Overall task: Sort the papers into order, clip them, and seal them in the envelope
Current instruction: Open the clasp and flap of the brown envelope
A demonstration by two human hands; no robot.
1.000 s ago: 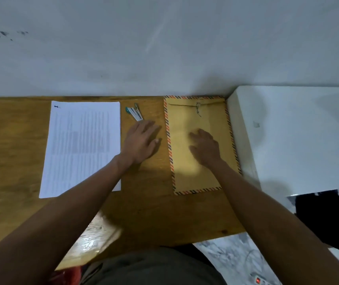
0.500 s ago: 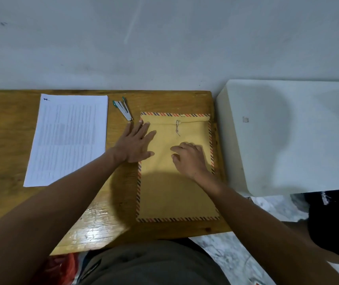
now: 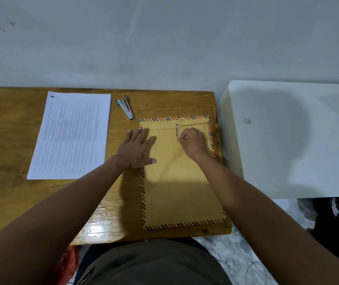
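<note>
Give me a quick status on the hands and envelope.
Left hand flat on envelope; right hand pinching its string tie. Papers lying apart, nothing blocking.

Very little is proving readable from where I am looking. The white printed stack of paper sheets [image 3: 69, 136], lying well to the left of my left hand's fingers [image 3: 138, 148], is carrying dense lines of small grey print, but the words are blurring too fine for me to make out. A small dark handwritten mark is sitting in its far left corner; it may be a numeral 1, though I cannot tell. Nothing else around my fingers is showing any lettering I can read.
</note>
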